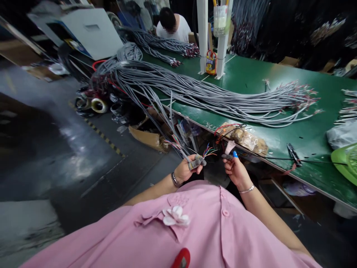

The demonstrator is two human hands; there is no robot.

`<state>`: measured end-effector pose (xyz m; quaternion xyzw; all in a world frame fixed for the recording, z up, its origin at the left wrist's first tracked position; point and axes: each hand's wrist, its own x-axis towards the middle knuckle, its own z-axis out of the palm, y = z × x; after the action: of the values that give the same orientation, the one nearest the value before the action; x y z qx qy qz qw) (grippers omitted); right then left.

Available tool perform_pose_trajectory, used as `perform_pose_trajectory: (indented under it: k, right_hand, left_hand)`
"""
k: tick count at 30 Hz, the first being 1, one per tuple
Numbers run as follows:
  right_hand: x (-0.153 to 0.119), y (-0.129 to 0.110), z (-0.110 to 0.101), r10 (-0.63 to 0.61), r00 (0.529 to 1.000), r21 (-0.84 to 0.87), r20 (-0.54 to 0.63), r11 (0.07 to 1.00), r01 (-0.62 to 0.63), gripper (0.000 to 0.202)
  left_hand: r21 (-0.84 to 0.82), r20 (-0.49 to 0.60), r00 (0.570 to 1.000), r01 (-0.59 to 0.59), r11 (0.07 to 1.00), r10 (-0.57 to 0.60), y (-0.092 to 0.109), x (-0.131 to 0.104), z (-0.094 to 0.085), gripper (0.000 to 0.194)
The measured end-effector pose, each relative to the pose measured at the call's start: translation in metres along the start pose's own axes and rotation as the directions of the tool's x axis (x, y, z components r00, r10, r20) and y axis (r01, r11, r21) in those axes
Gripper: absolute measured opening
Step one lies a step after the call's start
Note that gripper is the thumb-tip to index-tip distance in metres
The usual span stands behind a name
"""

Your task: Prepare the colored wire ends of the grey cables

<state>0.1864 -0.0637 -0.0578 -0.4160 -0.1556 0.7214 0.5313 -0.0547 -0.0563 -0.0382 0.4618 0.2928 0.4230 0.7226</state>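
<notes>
Grey finger covers are on my left hand, which is closed round the end of a grey cable. Thin coloured wires fan out past its fingertips. To the right, my right hand has its fingers curled, with blue tape and a grey cover on the fingers. A pale pinkish piece stands up at its fingertips; whether it is held is unclear. Just beyond, a tape-wrapped brown block lies at the table edge with red and black wires on it.
A long bundle of grey cables lies along the green table. Cutters and a green basket are at the right. White posts stand behind. A person sits across the table.
</notes>
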Motion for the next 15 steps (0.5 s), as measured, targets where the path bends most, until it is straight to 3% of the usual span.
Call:
perform_pose_trajectory:
  k: [6,15]
  right_hand:
    - [-0.008,0.013,0.007,0.027,1.0,-0.048,-0.003,0.998,-0.028,0.034]
    - [-0.023,0.019,0.017,0.079,0.989,-0.154,0.125,0.986,-0.059,0.027]
  left_hand:
    - [-0.088,-0.081,0.996,0.032,0.996,-0.04,-0.002,-0.004,-0.008,0.039]
    - [-0.041,-0.024,0.992,0.122,0.992,-0.123,-0.006,-0.009,0.002,0.041]
